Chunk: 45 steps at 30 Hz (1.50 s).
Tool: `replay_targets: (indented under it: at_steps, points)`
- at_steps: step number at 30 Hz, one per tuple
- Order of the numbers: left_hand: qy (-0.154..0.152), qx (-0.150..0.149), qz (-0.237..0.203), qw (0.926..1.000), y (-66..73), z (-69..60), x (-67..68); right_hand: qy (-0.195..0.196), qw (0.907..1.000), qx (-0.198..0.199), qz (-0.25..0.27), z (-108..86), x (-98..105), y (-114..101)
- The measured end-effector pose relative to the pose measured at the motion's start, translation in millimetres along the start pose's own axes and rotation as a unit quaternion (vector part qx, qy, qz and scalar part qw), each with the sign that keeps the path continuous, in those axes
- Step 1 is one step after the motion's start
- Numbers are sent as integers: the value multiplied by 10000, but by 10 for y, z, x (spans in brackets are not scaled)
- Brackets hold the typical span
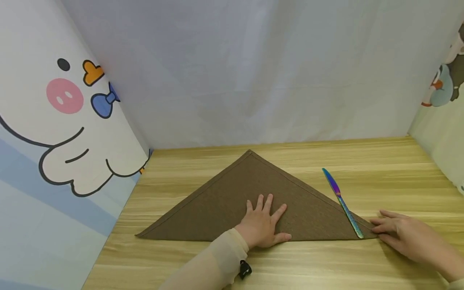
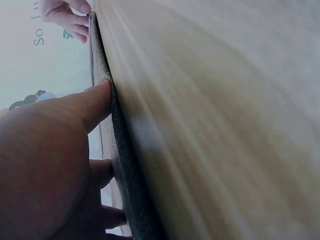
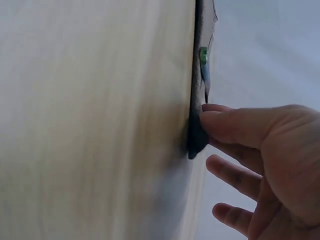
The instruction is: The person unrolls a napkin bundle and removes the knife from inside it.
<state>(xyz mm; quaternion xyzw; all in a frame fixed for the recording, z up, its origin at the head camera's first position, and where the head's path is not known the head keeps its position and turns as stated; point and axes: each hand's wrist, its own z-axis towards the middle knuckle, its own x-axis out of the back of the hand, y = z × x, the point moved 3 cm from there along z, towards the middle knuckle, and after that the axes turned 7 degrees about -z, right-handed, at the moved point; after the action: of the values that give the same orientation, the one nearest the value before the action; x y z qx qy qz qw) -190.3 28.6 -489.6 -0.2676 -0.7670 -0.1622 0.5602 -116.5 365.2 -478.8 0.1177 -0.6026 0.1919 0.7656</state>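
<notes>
A brown cloth napkin [image 1: 217,205], folded into a triangle, lies on the table with its long folded edge towards me. My left hand [image 1: 259,225] rests flat on it near the middle of that edge, fingers spread; in the left wrist view its thumb [image 2: 97,102] touches the cloth close to the fold. At the napkin's right corner my right hand [image 1: 409,235] pinches the tip between thumb and forefinger, its other fingers loose in the right wrist view. A rainbow-coloured table knife [image 1: 342,203] lies slantwise, its handle across the right part of the napkin and its blade pointing away.
The wood-grain table [image 1: 174,169] meets a pale cloth wall [image 1: 232,80] at the back. A panel with a cartoon bird [image 1: 72,133] stands on the left, and another printed panel [image 1: 442,121] on the right. A small black object [image 1: 245,269] hangs at the left sleeve.
</notes>
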Motion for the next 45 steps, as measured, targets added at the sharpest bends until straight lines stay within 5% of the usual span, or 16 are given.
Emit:
replay_targets:
  at_steps: [9,14,33,45]
  points:
    - [-17,58,5,10000,-12,4,-2,293,9982,-470,209,175,171,-94]
    - [-14,46,24,10000,-3,-4,16,131,9972,-716,186,378,191,-222]
    - [-82,73,-3,9999,29,8,40,-340,9868,-1421,-703,592,-59,-454]
    - [12,81,12,10000,14,-19,35,-203,9909,-1249,-468,653,-48,-460]
